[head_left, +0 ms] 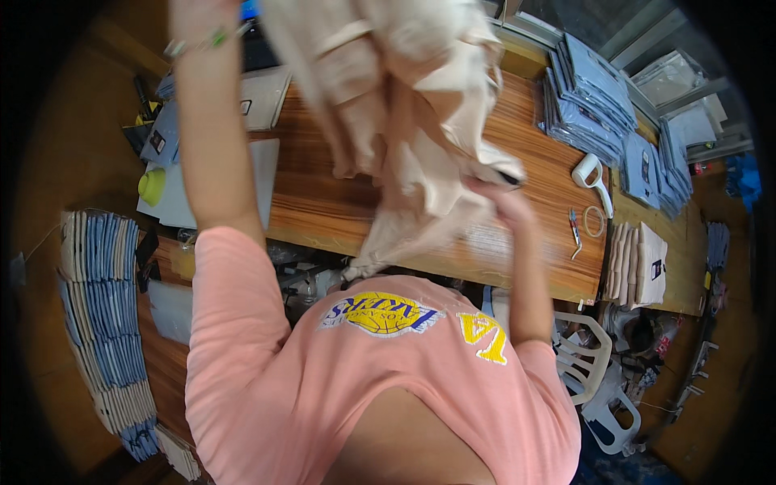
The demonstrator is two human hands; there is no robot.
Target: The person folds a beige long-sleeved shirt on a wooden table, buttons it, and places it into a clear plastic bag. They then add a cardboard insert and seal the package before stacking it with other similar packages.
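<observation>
Lifting a beige garment [404,105] above the wooden desk [323,202], both hands grip it — left hand [198,16] far up, right hand [497,198] nearer.

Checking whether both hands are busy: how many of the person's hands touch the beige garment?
2. The left hand is raised at the top edge beside the beige garment, its grip partly cut off; the right hand grips the lower edge.

Soft matt beige cloth garment [404,121] over a glossy, perhaps varnished, wood table [323,202].
</observation>
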